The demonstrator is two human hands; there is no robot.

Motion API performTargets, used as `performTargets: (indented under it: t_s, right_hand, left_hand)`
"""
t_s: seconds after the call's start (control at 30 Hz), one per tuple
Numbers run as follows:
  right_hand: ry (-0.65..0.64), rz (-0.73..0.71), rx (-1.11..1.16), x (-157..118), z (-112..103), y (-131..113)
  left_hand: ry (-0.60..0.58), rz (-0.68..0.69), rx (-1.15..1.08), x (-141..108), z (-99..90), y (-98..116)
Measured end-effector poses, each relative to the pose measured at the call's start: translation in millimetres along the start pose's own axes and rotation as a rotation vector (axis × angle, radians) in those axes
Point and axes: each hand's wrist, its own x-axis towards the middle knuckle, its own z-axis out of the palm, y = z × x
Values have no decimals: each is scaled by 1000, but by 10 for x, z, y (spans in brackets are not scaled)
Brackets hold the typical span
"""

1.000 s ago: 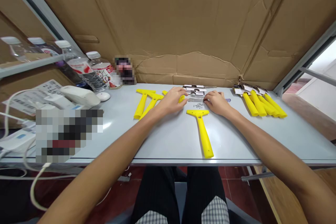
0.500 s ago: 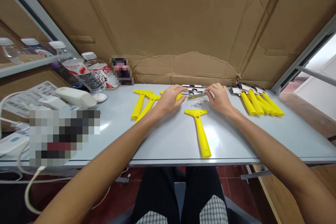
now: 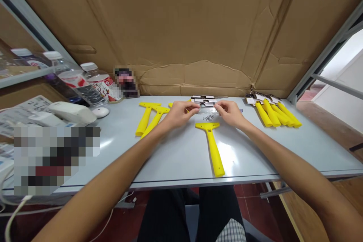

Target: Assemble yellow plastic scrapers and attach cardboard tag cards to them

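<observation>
A thin, flat, silvery metal strip (image 3: 206,109) is held at the centre of the frame, its ends pinched closely by the thumb and forefinger of the left hand (image 3: 180,114) and the right hand (image 3: 229,113). Below it are small, shiny metal pieces (image 3: 209,118) and a yellow, T-shaped plastic handle (image 3: 214,153), on which no strip is seen. The work seems partly done: at centre right, yellow handles with white-and-dark heads (image 3: 263,114) are grouped; at centre left, bare yellow handles (image 3: 144,121) apparently remain.
</observation>
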Motion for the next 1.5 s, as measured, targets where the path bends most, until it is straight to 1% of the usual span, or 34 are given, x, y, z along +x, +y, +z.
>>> performTargets:
  t_s: [0.13, 0.27, 0.47, 0.7, 0.9, 1.03, 1.13, 1.2, 1.27, 1.4, 1.5]
  right_hand:
    - [-39, 9, 10, 3, -17, 4]
    - [-60, 11, 41, -7, -30, -21]
    - [-91, -3, 73, -19, -65, -47]
    - [-128, 20, 100, -39, -79, 0]
    - [-156, 24, 104, -45, -109, -15]
    - [-170, 64, 148, -49, -141, -44]
    - [-173, 104, 189, -51, -147, -51]
    - [-194, 138, 255, -50, -146, -54]
    - [-221, 181, 344, -47, -150, -62]
    - [-273, 263, 495, -47, -186, -94]
    - [-297, 290, 517, -52, -218, -107]
  left_hand:
    - [-29, -44, -49, 4, -23, 13]
    - [-46, -55, -53, 11, -38, 8]
    - [-60, -39, -43, 17, -58, -16]
    - [-71, 0, -32, 22, -35, -41]
    - [-79, 13, -78, 15, -47, -13]
    - [-111, -40, -156, 7, -67, 17]
    - [-191, -99, -221, 3, -85, 18]
    - [-254, -125, -253, 0, -99, 7]
    - [-292, -140, -279, -5, -109, -4]
    - [-285, -154, -280, -4, -108, -3]
    - [-244, -139, -246, 3, -103, 13]
